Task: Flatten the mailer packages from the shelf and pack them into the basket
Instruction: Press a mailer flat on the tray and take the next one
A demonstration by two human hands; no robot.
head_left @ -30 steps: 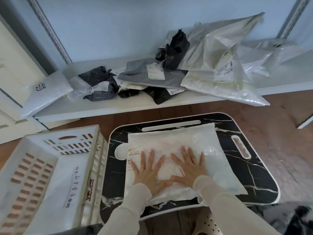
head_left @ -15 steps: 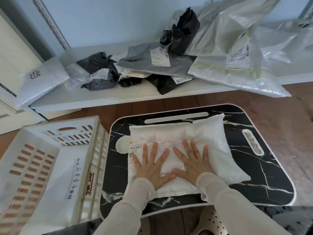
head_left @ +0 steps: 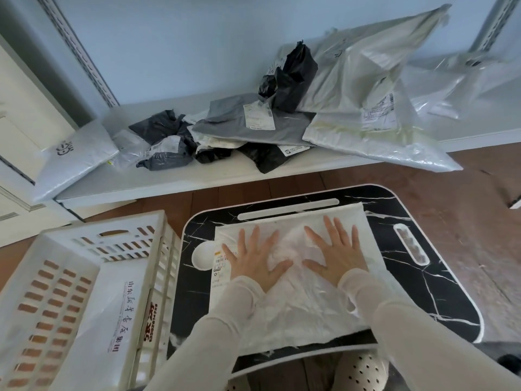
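A white mailer package point(head_left: 296, 309) lies on the black marble-patterned lap table point(head_left: 428, 292). My left hand point(head_left: 255, 261) and my right hand point(head_left: 337, 253) press flat on it with fingers spread, side by side. The white slatted basket point(head_left: 93, 246) stands to the left of the table; a flat white mailer point(head_left: 115, 311) with printed text lies inside it. On the low white shelf point(head_left: 169, 182) behind sits a heap of mailers: a grey one point(head_left: 239, 128), black ones point(head_left: 290, 77), and large white ones point(head_left: 375, 136).
A white bag with a logo point(head_left: 73, 156) hangs over the shelf's left end, next to a cream door point(head_left: 25, 122). Brown wooden floor point(head_left: 465, 198) runs between shelf and table and on to the right. A perforated white stool point(head_left: 358, 371) shows below the table.
Both hands have slid forward over the mailer and moved slightly apart, and the package now lies flatter. The camera view has shifted a little.
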